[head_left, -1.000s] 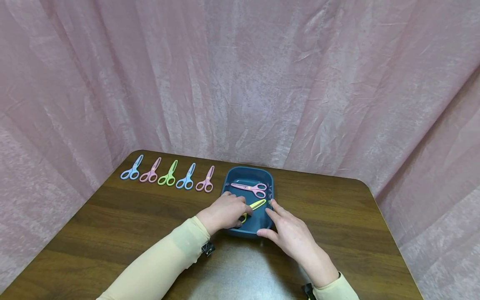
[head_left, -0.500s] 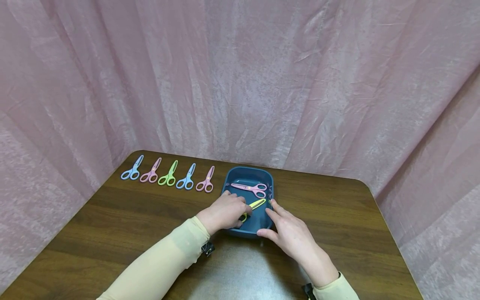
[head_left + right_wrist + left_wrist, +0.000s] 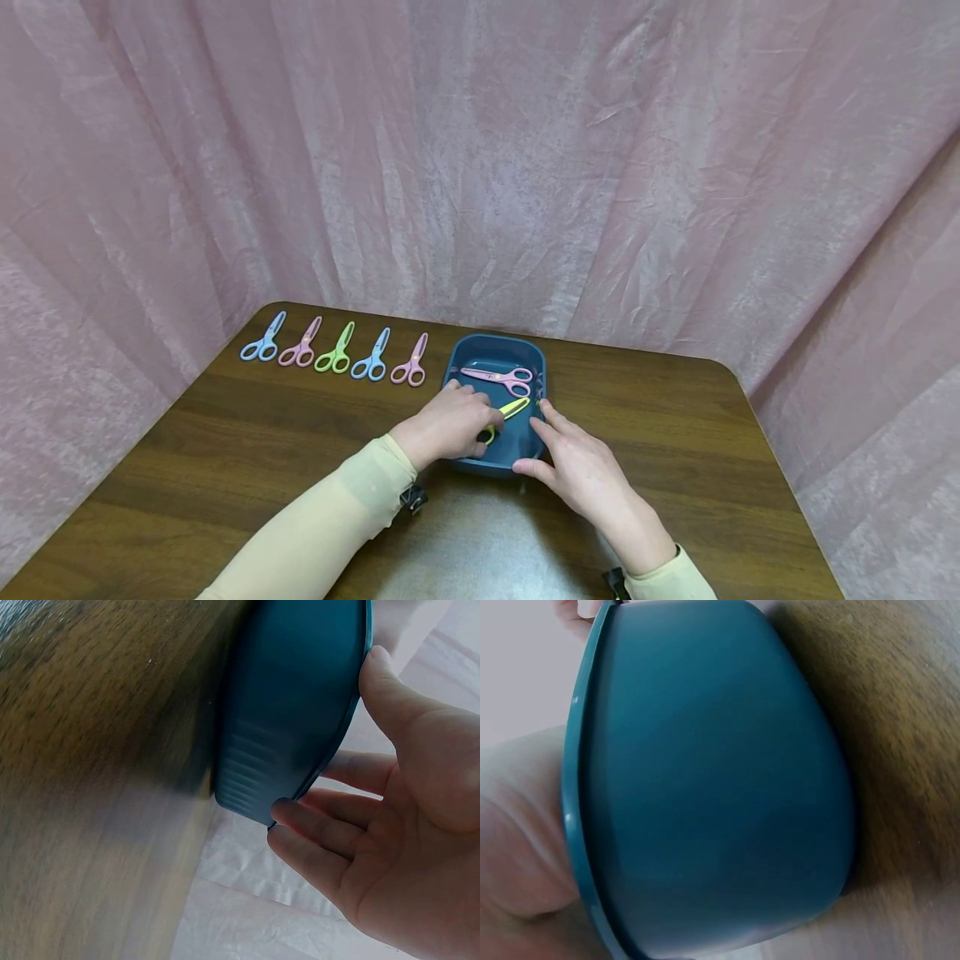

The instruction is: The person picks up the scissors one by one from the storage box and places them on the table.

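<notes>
A blue plastic bin [image 3: 491, 465] stands on the table. My left hand [image 3: 452, 422] reaches over its left side and grips yellow scissors [image 3: 516, 407] by the handle end; their blade points to the far right and part of the handles is hidden. Pink scissors [image 3: 498, 378] lie farther back in the bin. In the left wrist view the bin's outer wall [image 3: 720, 780] hides the fingers. My right hand [image 3: 585, 467] rests at the bin's right side, its fingers spread and nearly straight. Its thumb and fingertips touch the rim in the right wrist view.
Left of the bin a slanted row of scissors lies on the brown wooden table [image 3: 675, 433]: blue [image 3: 263, 337], pink [image 3: 302, 342], green [image 3: 335, 348], blue [image 3: 371, 355] and pink [image 3: 410, 361]. A pink curtain [image 3: 525, 167] hangs behind the table and at its sides.
</notes>
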### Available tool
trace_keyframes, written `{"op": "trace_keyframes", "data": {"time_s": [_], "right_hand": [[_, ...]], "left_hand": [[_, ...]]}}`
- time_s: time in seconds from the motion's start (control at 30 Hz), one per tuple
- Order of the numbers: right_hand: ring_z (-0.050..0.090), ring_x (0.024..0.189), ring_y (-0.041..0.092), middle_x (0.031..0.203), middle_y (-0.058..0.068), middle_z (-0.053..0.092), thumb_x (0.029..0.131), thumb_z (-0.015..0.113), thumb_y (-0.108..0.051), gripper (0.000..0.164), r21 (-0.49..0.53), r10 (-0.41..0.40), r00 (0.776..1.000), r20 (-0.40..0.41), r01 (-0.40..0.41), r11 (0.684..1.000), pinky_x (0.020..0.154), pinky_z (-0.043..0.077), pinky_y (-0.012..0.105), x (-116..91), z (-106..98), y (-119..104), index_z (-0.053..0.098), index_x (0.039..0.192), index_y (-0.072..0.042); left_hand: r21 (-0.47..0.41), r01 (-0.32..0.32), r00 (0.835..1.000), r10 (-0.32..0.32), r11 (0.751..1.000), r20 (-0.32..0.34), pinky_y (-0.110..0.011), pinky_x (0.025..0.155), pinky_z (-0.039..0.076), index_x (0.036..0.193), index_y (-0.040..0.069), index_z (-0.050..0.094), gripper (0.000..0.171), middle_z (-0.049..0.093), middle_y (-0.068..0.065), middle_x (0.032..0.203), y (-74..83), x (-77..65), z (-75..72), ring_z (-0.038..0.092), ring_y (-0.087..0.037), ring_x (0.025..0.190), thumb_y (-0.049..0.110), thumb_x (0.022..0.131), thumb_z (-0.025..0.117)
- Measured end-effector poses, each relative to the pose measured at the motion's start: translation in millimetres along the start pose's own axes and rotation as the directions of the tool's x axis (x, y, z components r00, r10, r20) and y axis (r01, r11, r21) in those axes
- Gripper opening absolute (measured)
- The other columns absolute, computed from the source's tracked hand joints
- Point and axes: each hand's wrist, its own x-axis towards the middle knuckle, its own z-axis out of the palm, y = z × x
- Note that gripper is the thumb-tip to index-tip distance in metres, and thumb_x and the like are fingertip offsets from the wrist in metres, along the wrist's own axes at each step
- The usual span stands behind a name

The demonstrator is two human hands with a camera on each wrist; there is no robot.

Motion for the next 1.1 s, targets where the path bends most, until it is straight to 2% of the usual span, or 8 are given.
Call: {"op": "trace_keyframes", "data": {"time_s": [0.33, 0.67, 0.9, 1.1], "right_hand": [[0.057, 0.146, 0.039, 0.168, 0.02, 0.048, 0.098, 0.082, -0.05, 0.073, -0.002, 0.005, 1.0, 0.007, -0.005, 1.0, 0.109, 0.054, 0.058, -1, -2, 0, 0.066, 0.151, -0.002], [0.058, 0.146, 0.039, 0.168, 0.021, 0.049, 0.098, 0.082, -0.049, 0.072, -0.005, -0.002, 1.0, -0.002, 0.002, 1.0, 0.108, 0.055, 0.057, -1, -1, -1, 0.067, 0.15, -0.001], [0.058, 0.146, 0.039, 0.168, 0.02, 0.049, 0.098, 0.083, -0.049, 0.073, -0.005, -0.002, 1.0, -0.002, 0.002, 1.0, 0.107, 0.055, 0.057, -1, -1, -1, 0.067, 0.149, -0.001], [0.058, 0.146, 0.038, 0.168, 0.02, 0.049, 0.098, 0.081, -0.051, 0.073, -0.014, -0.004, 1.0, 0.0, 0.004, 1.0, 0.108, 0.055, 0.056, -1, -1, -1, 0.067, 0.149, -0.001]], "left_hand": [[0.013, -0.013, 0.998, 0.014, 1.0, -0.055, -0.043, 0.088, 0.051, 0.125, 0.026, 0.084, 0.034, 0.079, -0.002, 0.11, -1.3, -5.0, -5.7, 0.069, -0.024, 0.099, 0.037, 0.093, 0.089], [0.002, 0.0, 0.994, 0.0, 1.0, -0.105, -0.045, 0.091, 0.052, 0.125, 0.025, 0.083, 0.034, 0.079, -0.003, 0.115, -0.7, -15.0, -12.5, 0.07, -0.027, 0.104, 0.037, 0.093, 0.088], [0.028, 0.029, 0.981, -0.023, 0.999, -0.191, -0.047, 0.088, 0.051, 0.12, 0.026, 0.082, 0.033, 0.078, 0.0, 0.108, 1.2, -22.1, -15.8, 0.069, -0.026, 0.098, 0.036, 0.089, 0.09], [-0.011, 0.075, 0.964, -0.075, 0.997, -0.256, -0.049, 0.088, 0.05, 0.122, 0.025, 0.083, 0.037, 0.078, -0.003, 0.109, 3.1, -30.0, -21.2, 0.067, -0.027, 0.096, 0.033, 0.087, 0.092]]}}
